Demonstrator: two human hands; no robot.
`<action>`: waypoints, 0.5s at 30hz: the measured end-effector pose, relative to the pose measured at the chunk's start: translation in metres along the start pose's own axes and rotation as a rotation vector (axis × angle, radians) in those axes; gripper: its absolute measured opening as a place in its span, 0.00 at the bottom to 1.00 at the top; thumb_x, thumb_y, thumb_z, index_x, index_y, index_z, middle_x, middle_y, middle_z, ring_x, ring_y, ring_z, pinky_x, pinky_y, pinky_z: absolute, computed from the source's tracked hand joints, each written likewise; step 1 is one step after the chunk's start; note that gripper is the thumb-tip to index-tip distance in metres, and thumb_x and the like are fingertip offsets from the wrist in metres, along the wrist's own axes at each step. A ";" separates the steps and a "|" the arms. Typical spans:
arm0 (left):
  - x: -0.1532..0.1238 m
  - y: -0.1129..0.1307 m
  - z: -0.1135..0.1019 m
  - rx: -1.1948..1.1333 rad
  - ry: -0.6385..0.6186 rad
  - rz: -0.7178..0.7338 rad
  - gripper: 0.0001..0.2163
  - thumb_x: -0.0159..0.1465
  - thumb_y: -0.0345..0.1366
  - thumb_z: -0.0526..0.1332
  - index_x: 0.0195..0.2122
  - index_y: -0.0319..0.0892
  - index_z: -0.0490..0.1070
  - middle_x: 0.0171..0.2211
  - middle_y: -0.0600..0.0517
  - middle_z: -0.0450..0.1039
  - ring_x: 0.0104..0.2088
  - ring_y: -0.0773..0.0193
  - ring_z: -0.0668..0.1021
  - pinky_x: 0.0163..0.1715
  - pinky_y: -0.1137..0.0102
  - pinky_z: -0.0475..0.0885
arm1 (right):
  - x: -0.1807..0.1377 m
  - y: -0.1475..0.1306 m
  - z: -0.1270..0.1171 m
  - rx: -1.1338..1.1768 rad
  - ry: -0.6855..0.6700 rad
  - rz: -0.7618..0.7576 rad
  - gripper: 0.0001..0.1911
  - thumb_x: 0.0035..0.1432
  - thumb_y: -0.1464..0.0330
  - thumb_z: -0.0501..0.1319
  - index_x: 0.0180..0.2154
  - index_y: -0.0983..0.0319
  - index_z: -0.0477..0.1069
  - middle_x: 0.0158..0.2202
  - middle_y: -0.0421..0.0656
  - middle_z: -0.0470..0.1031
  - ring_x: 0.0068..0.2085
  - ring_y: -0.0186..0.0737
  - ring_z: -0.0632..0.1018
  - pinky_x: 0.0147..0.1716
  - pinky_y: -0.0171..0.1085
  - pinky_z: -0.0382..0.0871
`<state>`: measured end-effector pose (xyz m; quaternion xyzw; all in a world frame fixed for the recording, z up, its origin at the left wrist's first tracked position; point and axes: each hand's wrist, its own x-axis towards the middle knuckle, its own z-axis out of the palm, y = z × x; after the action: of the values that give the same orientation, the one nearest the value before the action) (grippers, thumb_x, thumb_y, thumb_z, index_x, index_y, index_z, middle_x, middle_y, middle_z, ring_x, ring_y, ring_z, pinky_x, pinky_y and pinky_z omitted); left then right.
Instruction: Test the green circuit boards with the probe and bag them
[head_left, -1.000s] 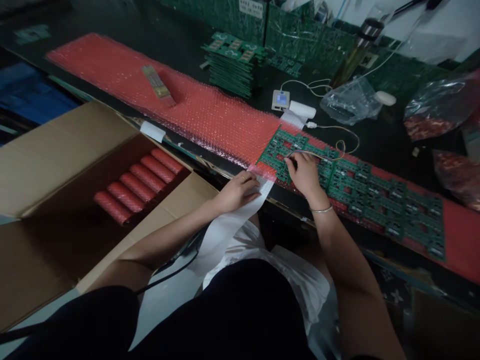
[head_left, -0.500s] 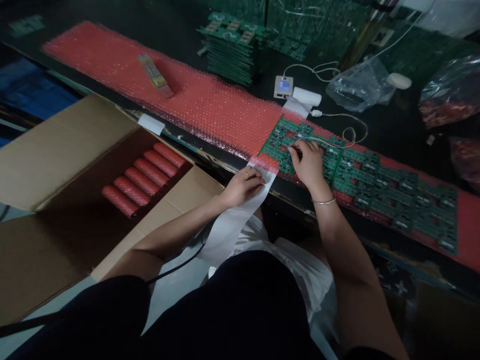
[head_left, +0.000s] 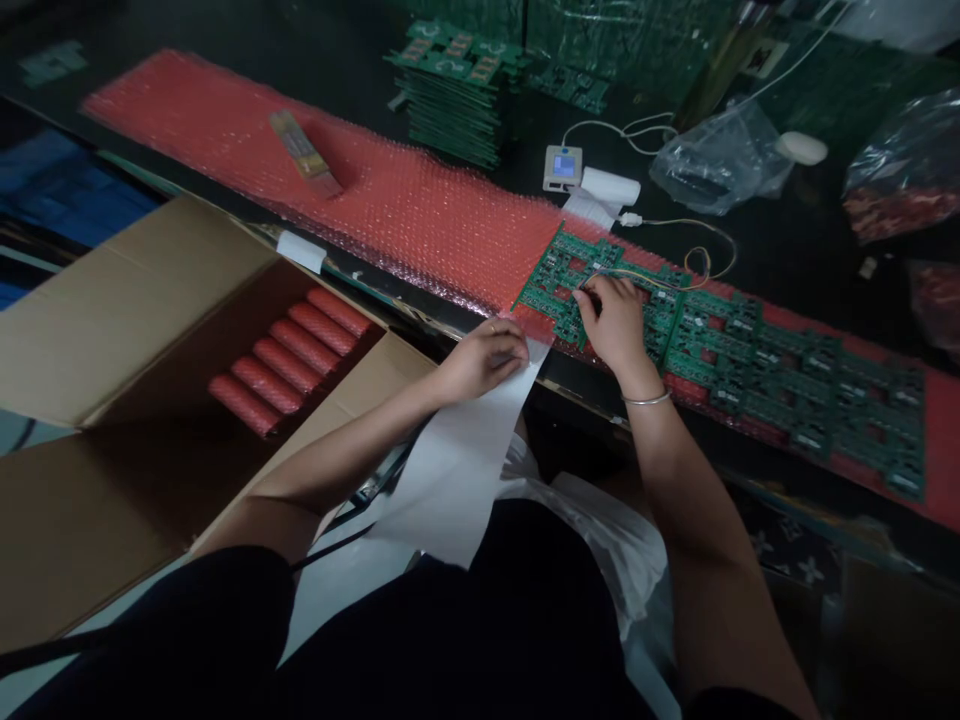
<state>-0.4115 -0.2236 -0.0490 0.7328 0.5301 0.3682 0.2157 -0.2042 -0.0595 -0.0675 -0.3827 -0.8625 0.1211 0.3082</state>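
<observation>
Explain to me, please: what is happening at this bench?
A person works with bare hands at a dark bench. The right hand is over the leftmost in a row of green circuit boards, fingers at the end of thin wires; the exact grip is unclear. The left hand is on a white strip at the bench edge. The boards lie on red bubble wrap.

Hands [head_left: 491, 358] touch white paper [head_left: 471, 450] and green circuit boards [head_left: 729, 345]
</observation>
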 end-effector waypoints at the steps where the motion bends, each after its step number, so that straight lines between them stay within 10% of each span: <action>1: 0.009 0.003 -0.007 -0.006 -0.032 -0.007 0.09 0.73 0.37 0.61 0.38 0.43 0.79 0.45 0.44 0.79 0.48 0.57 0.80 0.52 0.62 0.76 | 0.000 0.000 0.000 0.005 0.002 0.002 0.15 0.76 0.57 0.53 0.39 0.56 0.71 0.41 0.50 0.80 0.48 0.57 0.75 0.53 0.55 0.67; 15: 0.111 -0.022 0.016 0.179 -0.219 0.069 0.07 0.62 0.26 0.63 0.33 0.39 0.83 0.41 0.44 0.80 0.45 0.56 0.80 0.53 0.62 0.76 | 0.000 -0.007 -0.001 -0.082 -0.011 -0.002 0.09 0.72 0.67 0.54 0.42 0.58 0.73 0.43 0.50 0.81 0.49 0.56 0.75 0.52 0.52 0.66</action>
<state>-0.3945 -0.1110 -0.0406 0.8027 0.5085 0.2444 0.1932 -0.2072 -0.0642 -0.0634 -0.3933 -0.8688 0.0875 0.2879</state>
